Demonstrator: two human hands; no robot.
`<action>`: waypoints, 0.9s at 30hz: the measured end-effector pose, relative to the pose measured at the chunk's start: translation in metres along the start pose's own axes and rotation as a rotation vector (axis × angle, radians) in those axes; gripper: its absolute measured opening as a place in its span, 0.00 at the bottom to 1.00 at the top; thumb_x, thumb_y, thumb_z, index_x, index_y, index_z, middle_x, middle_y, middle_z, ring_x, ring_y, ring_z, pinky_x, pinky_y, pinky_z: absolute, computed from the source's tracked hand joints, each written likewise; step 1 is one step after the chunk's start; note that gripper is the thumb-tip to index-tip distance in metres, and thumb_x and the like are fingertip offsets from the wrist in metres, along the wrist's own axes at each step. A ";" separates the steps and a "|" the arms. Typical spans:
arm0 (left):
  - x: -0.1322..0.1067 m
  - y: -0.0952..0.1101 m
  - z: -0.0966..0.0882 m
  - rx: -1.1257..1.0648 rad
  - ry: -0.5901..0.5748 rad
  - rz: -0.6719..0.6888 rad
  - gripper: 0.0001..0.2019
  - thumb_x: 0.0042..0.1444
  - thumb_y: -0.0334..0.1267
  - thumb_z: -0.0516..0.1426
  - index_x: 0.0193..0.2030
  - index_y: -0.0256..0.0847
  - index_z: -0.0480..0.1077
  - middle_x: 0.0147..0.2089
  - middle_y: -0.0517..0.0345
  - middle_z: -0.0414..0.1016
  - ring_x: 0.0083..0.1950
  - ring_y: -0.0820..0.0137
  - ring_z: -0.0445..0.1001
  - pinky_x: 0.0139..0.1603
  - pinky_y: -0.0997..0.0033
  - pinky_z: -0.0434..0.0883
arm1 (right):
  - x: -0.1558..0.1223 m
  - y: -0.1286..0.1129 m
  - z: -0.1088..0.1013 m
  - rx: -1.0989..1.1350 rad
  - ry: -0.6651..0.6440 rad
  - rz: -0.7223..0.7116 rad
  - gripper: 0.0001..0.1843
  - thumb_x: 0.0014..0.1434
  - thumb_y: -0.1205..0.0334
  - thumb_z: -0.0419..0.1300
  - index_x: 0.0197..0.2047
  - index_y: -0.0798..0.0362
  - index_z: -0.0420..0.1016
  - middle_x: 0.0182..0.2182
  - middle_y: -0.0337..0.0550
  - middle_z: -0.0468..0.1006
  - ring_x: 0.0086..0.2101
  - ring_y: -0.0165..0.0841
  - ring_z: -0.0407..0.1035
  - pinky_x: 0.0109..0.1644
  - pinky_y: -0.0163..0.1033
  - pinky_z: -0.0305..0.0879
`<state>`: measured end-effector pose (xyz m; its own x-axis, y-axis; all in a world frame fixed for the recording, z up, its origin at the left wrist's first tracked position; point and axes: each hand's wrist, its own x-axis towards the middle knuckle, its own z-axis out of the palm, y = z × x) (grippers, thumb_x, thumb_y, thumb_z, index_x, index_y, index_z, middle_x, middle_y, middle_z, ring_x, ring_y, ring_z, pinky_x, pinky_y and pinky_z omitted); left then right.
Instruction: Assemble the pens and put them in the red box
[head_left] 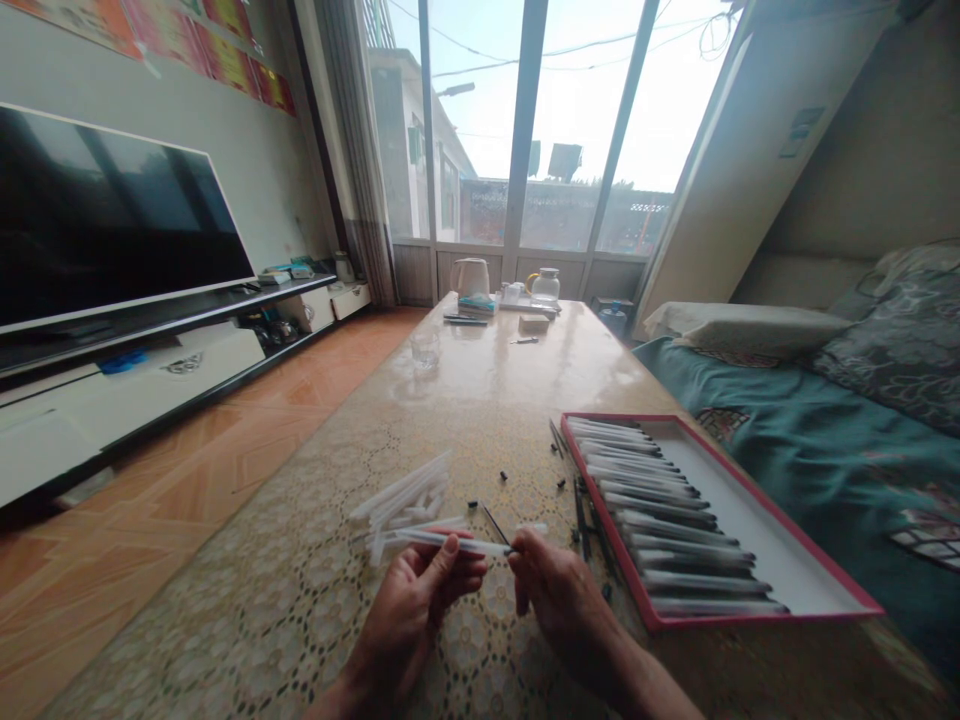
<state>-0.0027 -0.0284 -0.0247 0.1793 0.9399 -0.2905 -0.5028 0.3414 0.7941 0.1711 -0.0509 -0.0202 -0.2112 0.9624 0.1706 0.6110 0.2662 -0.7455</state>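
Note:
My left hand point(431, 590) is closed round a white pen barrel point(480, 546), thumb on top, the barrel lying nearly level above the table. My right hand point(547, 575) pinches the barrel's dark right end between thumb and fingers; the exact part under the fingertips is hidden. Beyond the left hand lies a loose pile of translucent white pen tubes point(405, 500). A thin dark refill point(493, 522) slants just behind the barrel. Small black pen parts point(503, 476) are scattered ahead of the hands.
To the right, a red-rimmed box point(795, 545) holds a row of finished-looking pens point(675, 510). Dark refills point(581, 520) lie along its left side. Farther off on the patterned table stand a drinking glass point(425, 350), a kettle point(471, 275) and a glass jug point(546, 287).

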 end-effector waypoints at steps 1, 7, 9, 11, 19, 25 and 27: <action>0.000 0.000 0.000 0.014 -0.014 -0.001 0.11 0.44 0.38 0.65 0.33 0.34 0.74 0.26 0.52 0.80 0.28 0.70 0.78 0.31 0.74 0.74 | 0.001 0.001 0.000 0.046 -0.010 -0.002 0.15 0.64 0.54 0.42 0.29 0.50 0.59 0.16 0.35 0.69 0.20 0.28 0.64 0.27 0.30 0.54; -0.002 -0.001 0.002 0.084 -0.101 0.026 0.11 0.46 0.40 0.64 0.34 0.34 0.75 0.27 0.50 0.80 0.29 0.68 0.77 0.31 0.73 0.73 | 0.002 0.003 0.002 0.600 -0.179 0.274 0.20 0.60 0.46 0.46 0.23 0.50 0.56 0.10 0.31 0.63 0.10 0.24 0.54 0.14 0.28 0.47; -0.003 -0.001 0.002 0.091 -0.099 0.028 0.10 0.47 0.39 0.63 0.34 0.34 0.75 0.26 0.52 0.79 0.28 0.70 0.76 0.30 0.74 0.72 | 0.002 0.004 -0.001 0.699 -0.236 0.344 0.20 0.59 0.45 0.45 0.23 0.50 0.56 0.09 0.31 0.64 0.08 0.24 0.50 0.11 0.28 0.43; -0.003 -0.001 0.001 0.067 -0.073 0.033 0.09 0.47 0.37 0.63 0.34 0.35 0.75 0.26 0.56 0.78 0.26 0.74 0.74 0.28 0.78 0.70 | 0.003 0.006 -0.005 0.639 -0.196 0.368 0.21 0.59 0.46 0.43 0.22 0.50 0.56 0.09 0.32 0.64 0.07 0.23 0.48 0.11 0.28 0.41; -0.003 0.002 0.003 0.116 -0.038 0.053 0.09 0.44 0.36 0.65 0.33 0.38 0.74 0.26 0.58 0.78 0.26 0.74 0.74 0.29 0.76 0.70 | 0.002 0.005 -0.024 -0.038 0.346 0.186 0.17 0.61 0.54 0.48 0.24 0.52 0.63 0.21 0.38 0.70 0.25 0.31 0.65 0.30 0.33 0.56; -0.002 0.003 0.007 0.314 -0.084 0.107 0.11 0.44 0.39 0.64 0.33 0.36 0.74 0.25 0.54 0.79 0.27 0.69 0.76 0.29 0.72 0.72 | 0.000 -0.005 -0.014 -0.344 0.149 -0.133 0.08 0.63 0.65 0.51 0.39 0.47 0.71 0.34 0.39 0.74 0.36 0.33 0.67 0.42 0.37 0.55; 0.000 0.002 0.006 0.353 -0.111 0.107 0.12 0.44 0.40 0.64 0.34 0.35 0.73 0.26 0.52 0.79 0.28 0.68 0.76 0.31 0.70 0.73 | 0.002 -0.001 -0.010 -0.393 0.095 -0.145 0.07 0.61 0.65 0.54 0.41 0.45 0.71 0.34 0.38 0.74 0.36 0.33 0.67 0.42 0.37 0.55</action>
<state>0.0012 -0.0274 -0.0201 0.2417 0.9584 -0.1518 -0.2052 0.2033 0.9574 0.1778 -0.0491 -0.0128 -0.2561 0.9094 0.3278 0.8282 0.3813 -0.4107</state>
